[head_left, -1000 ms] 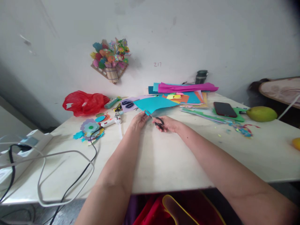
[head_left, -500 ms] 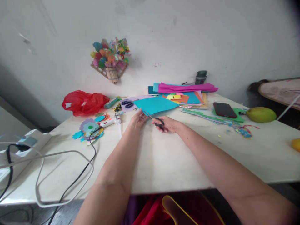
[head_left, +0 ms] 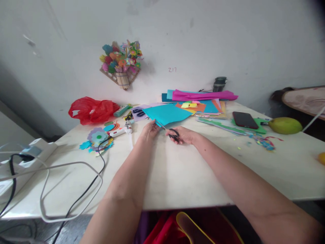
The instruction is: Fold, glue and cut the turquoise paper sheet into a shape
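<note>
Over the middle of the table (head_left: 188,179), the left hand (head_left: 150,129) pinches the near corner of a smooth turquoise sheet (head_left: 169,114), and the right hand (head_left: 180,135) grips the dark looped handles of the scissors (head_left: 174,134), whose thin metal blades lie at that same corner. From here I can't make out how far the tips reach into the sheet, and the left fingertips are partly hidden. The sheet spreads away from the hands in a broad, flat shape, its far side overlapping a second pair of scissors (head_left: 138,112) and some coloured papers.

To the left sit a white glue gun (head_left: 122,131), scalloped paper flowers (head_left: 98,136) and a crinkled, thin red plastic bag (head_left: 91,110); to the right, a glossy phone (head_left: 245,120) and a smooth, oval green-yellow fruit (head_left: 288,125). Bare pale tabletop runs from the wrists to the straight front edge, leaving room between the forearms. Loose cables (head_left: 86,165) loop over the left end. At the far right, an orange thing (head_left: 322,158) is cut off by the view.
</note>
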### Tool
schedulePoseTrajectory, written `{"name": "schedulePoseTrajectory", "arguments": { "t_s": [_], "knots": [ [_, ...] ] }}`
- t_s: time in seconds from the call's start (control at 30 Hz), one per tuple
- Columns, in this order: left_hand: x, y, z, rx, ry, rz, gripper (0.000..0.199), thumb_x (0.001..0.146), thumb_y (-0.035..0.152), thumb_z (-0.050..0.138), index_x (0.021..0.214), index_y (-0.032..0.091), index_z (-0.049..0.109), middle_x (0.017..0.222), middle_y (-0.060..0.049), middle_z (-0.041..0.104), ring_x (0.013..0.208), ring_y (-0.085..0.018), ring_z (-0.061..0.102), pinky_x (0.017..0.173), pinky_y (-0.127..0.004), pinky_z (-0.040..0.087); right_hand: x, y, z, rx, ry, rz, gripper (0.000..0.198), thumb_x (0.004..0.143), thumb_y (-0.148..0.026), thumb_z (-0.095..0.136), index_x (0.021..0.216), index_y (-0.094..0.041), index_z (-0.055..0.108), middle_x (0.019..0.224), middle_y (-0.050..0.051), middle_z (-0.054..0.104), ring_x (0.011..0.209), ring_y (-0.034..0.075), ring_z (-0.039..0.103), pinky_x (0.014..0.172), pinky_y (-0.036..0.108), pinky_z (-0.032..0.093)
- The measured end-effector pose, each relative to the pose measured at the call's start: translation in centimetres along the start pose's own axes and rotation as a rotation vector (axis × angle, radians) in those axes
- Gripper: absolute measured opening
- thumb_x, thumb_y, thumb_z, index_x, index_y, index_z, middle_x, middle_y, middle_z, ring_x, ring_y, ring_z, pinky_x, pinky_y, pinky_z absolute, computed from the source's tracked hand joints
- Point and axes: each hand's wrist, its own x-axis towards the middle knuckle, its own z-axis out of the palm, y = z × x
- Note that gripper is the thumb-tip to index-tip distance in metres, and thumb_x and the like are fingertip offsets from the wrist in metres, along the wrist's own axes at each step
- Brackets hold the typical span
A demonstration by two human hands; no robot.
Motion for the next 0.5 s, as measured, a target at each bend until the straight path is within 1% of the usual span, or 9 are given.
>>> {"name": "schedulePoseTrajectory", "arguments": {
  "t_s": [0.1, 0.27, 0.5],
  "knots": [
    [-0.18, -0.11, 0.16, -0.007, -0.005, 0.005, 0.015, 0.083, 0.008, 0.041, 0.073, 0.013, 0.052, 0.058, -0.001, 0.058, 0.058, -0.010, 0.060, 0.071, -0.025, 0.052, -0.04, -0.06, 0.03, -0.003, -0.001, -0.004, 0.033, 0.076, -0.046, 0.055, 0.085, -0.014, 0.054, 0.052, -0.003, 0.054, 0.036, 0.005, 0.047, 0.026, 0.014, 0.025],
    [-0.46, -0.20, 0.49, 0.005, 0.029, 0.007, 0.017, 0.084, 0.009, 0.041, 0.072, 0.013, 0.051, 0.058, -0.001, 0.059, 0.054, -0.009, 0.059, 0.069, -0.025, 0.052, -0.07, -0.15, 0.11, -0.011, 0.004, -0.006, 0.033, 0.076, -0.046, 0.054, 0.084, -0.014, 0.054, 0.052, -0.003, 0.054, 0.036, 0.005, 0.047, 0.025, 0.014, 0.024],
    [-0.73, -0.12, 0.59, -0.011, 0.016, 0.007, 0.016, 0.084, 0.009, 0.040, 0.074, 0.014, 0.052, 0.059, -0.001, 0.060, 0.055, -0.010, 0.060, 0.066, -0.023, 0.051, 0.08, 0.02, 0.09, -0.022, 0.010, -0.016, 0.031, 0.077, -0.045, 0.054, 0.085, -0.015, 0.053, 0.052, -0.004, 0.054, 0.036, 0.005, 0.047, 0.025, 0.014, 0.024]
  ]
}}
